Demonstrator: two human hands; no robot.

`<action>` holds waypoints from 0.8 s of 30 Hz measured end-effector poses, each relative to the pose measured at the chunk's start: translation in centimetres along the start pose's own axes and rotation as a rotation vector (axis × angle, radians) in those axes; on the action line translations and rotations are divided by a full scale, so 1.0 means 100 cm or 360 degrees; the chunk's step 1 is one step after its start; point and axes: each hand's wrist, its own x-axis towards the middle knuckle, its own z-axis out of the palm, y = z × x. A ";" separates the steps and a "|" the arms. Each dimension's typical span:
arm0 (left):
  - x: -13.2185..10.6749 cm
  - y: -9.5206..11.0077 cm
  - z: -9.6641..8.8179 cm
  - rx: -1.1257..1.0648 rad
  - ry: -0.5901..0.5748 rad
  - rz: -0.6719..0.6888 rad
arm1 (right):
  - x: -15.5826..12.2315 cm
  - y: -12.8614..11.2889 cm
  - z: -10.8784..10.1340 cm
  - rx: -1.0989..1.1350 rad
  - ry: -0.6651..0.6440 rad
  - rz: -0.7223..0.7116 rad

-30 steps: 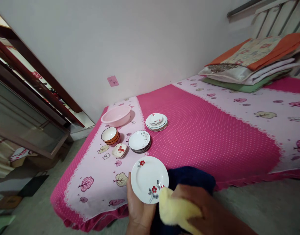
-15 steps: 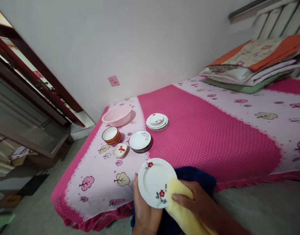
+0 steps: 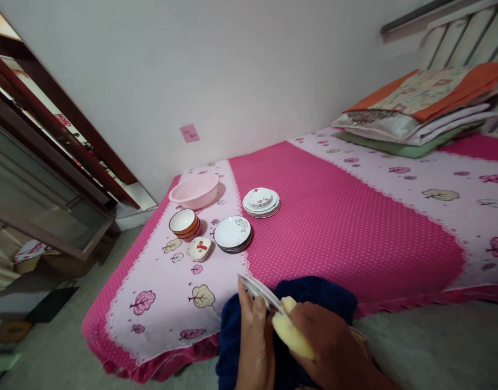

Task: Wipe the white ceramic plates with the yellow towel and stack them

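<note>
My left hand (image 3: 254, 336) grips a small white plate (image 3: 257, 291), now seen almost edge-on near the bed's front edge. My right hand (image 3: 330, 344) is closed on a yellow cloth (image 3: 291, 330) pressed against the plate's right side. Both hands hover over a dark blue garment (image 3: 309, 295) at the bottom centre. On the pink bed cover (image 3: 338, 227) beyond lie two stacks of plates (image 3: 232, 234) (image 3: 260, 202), stacked orange-rimmed bowls (image 3: 183, 223), a small square dish (image 3: 199, 248) and a pink basin (image 3: 194, 190).
The bed fills the middle and right, with folded bedding (image 3: 419, 111) piled at its head on the far right. A white wall runs behind it. A wooden and glass frame (image 3: 45, 179) leans at the left above the grey floor (image 3: 49, 336).
The plate was tipped from face-up to nearly edge-on in my left hand. The right hand with the yellow cloth shifted onto the plate's right side.
</note>
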 end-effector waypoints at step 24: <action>0.015 0.006 -0.015 -0.0518 -0.0111 -0.0290 | -0.003 -0.010 0.016 -0.0013 0.0025 -0.0222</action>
